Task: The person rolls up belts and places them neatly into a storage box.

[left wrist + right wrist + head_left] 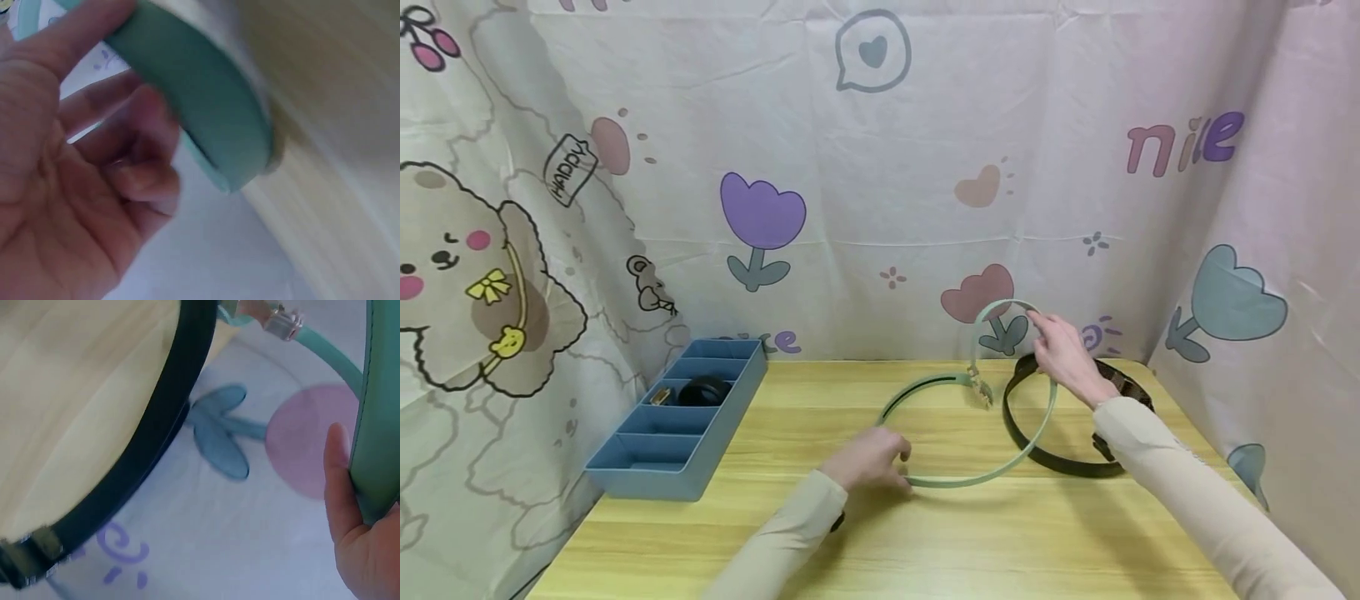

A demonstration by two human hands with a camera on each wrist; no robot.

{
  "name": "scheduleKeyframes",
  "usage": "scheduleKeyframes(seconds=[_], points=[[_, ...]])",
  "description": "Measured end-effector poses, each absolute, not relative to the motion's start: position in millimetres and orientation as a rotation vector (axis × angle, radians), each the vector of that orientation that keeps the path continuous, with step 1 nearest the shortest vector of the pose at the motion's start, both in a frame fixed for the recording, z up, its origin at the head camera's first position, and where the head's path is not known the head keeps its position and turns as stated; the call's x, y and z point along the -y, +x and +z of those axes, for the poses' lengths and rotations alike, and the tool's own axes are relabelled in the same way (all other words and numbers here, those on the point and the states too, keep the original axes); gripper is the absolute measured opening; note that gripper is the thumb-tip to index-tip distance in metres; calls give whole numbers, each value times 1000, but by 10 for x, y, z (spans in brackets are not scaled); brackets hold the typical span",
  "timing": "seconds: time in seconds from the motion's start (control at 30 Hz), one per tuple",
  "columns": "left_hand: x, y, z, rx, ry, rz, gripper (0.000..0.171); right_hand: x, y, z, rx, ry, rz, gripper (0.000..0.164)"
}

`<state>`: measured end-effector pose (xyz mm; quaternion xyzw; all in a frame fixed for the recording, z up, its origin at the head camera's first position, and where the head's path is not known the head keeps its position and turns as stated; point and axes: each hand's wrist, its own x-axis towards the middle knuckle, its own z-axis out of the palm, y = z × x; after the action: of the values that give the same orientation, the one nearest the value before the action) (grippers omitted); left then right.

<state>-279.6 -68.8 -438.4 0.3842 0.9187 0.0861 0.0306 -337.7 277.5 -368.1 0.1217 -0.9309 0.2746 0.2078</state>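
Note:
In the head view a pale green belt (958, 482) runs in open loops between both hands, its metal buckle (979, 387) hanging near the middle. My left hand (868, 458) pinches the belt low over the table; in the left wrist view one digit presses on the green strap (206, 106) and the other fingers curl beside it. Raised at the right, my right hand (1063, 354) holds the top of the smaller loop. The right wrist view shows the strap (378, 412) at that hand's thumb, with the buckle (284, 324) farther off.
A dark coiled belt (1075, 465) lies on the table's right side, below and behind the right forearm. At the left stands a blue compartment box (703, 454); one compartment contains a rolled black belt (703, 390) with a gold buckle. A printed curtain (865, 167) hangs behind the wooden table (955, 550).

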Motion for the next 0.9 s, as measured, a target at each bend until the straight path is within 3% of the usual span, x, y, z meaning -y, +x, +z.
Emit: scheduleKeyframes(seconds=[0.23, 0.43, 0.57, 0.67, 0.83, 0.9], points=[[1016, -2810, -4313, -2682, 944, 448, 58, -2436, -3332, -3937, 2704, 409, 897, 57], [1137, -2960, -4405, -2860, 1006, 430, 28, -2167, -3274, -4048, 2692, 490, 1022, 55], [1146, -3066, -4531, -2949, 1000, 336, 32, -2012, -3240, -3993, 2679, 526, 1068, 56], [1174, -3121, -4607, -2948, 885, 363, 34, -1921, -3224, -3936, 2681, 510, 1130, 57], [1302, -3160, -4596, -3043, 579, 484, 5, -1840, -3228, -3872, 2693, 455, 1215, 57], [1368, -3159, -4551, -3116, 440, 484, 7, -1840, -3241, -3869, 2700, 429, 1241, 57]])
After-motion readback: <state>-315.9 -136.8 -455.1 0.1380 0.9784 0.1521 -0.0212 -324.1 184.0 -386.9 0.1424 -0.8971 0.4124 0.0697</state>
